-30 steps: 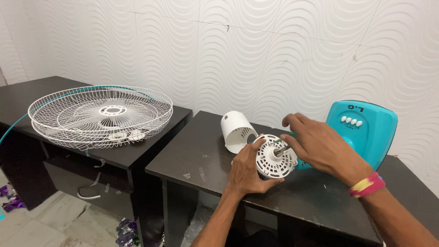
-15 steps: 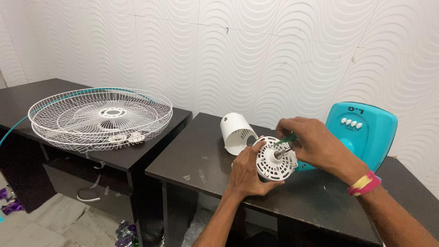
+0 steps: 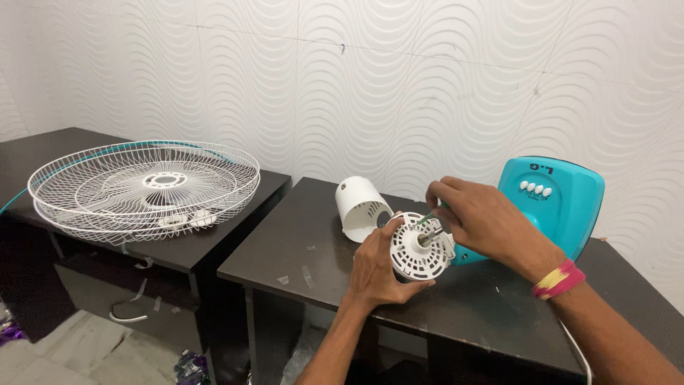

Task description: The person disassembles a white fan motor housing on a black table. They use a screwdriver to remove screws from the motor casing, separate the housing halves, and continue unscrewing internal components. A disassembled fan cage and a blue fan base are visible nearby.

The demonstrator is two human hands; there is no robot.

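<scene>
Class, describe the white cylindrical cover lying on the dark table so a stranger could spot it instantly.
Start at the dark wooden table nearest the wavy white wall. Near its back edge, between the left hand gripping a round white vented fan motor and the wall, lies the white cylindrical plastic cover. Unlike the motor, it lies on its side, hollow and untouched.

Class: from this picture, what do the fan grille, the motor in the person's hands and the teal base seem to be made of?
Grille: thin metal wire, coated white, judging by the fine welded-looking mesh.
Motor: white casing with moulded vent slots, plastic or painted metal, hard to tell; bare metal shaft at its centre.
Base: glossy teal plastic, smooth and rounded, with white buttons.
</scene>
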